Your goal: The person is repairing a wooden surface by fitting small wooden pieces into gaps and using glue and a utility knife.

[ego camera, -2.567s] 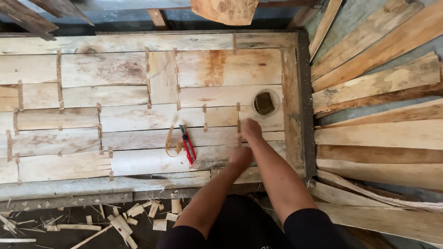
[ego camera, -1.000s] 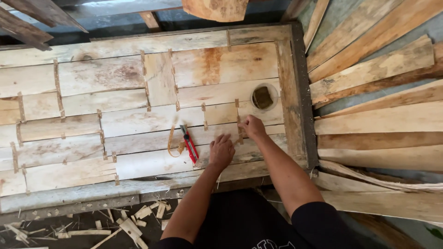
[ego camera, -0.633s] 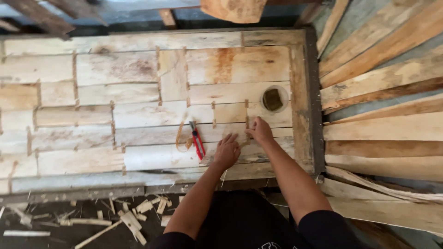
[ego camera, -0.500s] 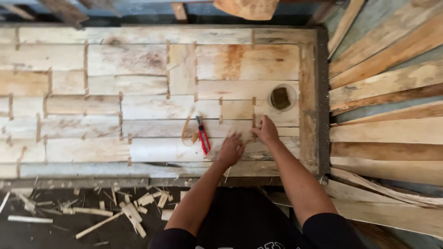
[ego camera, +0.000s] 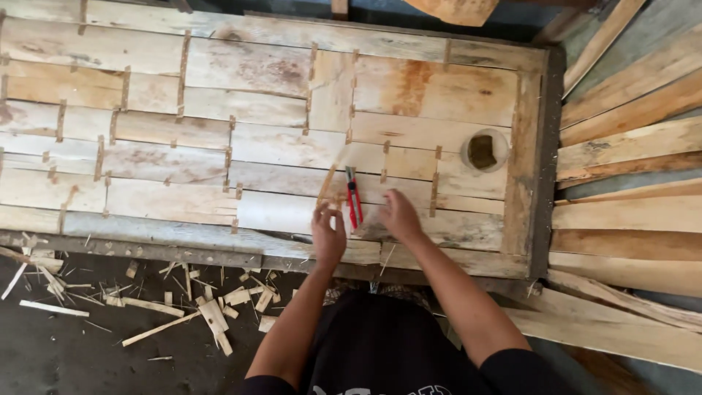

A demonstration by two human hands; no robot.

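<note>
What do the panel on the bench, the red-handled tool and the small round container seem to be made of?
The panel: thin raw wood sheets, pale and unfinished, with visible grain and brown stains. The red-handled tool, lying between the left hand and right hand: red grips look like plastic; the rest is too small to tell. The round container: pale, possibly translucent plastic, with dark contents.

Pale, cream-coloured planks with rust-orange stains and brown grain streaks make up the wooden panel. On it lies a red-handled cutter, beside a thin tan strip. Right of the cutter, a whitish cup holds something dark olive. Below the panel, light splinters speckle dark grey ground.
</note>
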